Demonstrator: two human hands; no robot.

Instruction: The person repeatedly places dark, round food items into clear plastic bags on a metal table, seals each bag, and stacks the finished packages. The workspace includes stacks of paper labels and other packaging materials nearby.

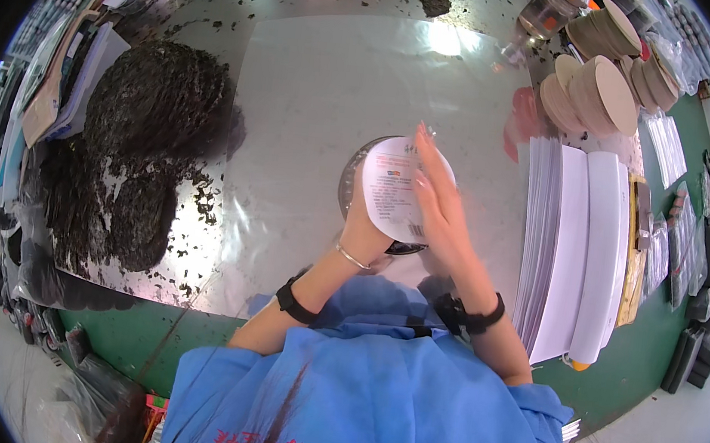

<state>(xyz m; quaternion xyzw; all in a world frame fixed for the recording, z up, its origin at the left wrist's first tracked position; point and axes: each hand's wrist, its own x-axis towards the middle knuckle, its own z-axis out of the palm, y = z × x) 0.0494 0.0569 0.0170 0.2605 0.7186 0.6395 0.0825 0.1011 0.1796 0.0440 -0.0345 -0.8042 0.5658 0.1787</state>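
Observation:
A round white printed label point(391, 189) is tilted between my hands. My left hand point(366, 226) is under its left edge, with the fingers mostly hidden behind it. My right hand point(443, 201) lies along the label's right side, fingers close together and pointing away from me, covering part of the print. Behind and below the label shows a dark, shiny round pack point(350, 179), largely covered by the label and hands. I cannot tell whether either hand touches the pack. A clear plastic sheet point(303, 99) covers the metal tabletop beneath.
Heaps of dark, dried seaweed-like material point(157, 100) fill the left side, with crumbs scattered around. On the right stand stacked white sheets point(570, 244) and stacks of brown cardboard discs point(602, 95). A clear jar point(546, 11) stands at the far right.

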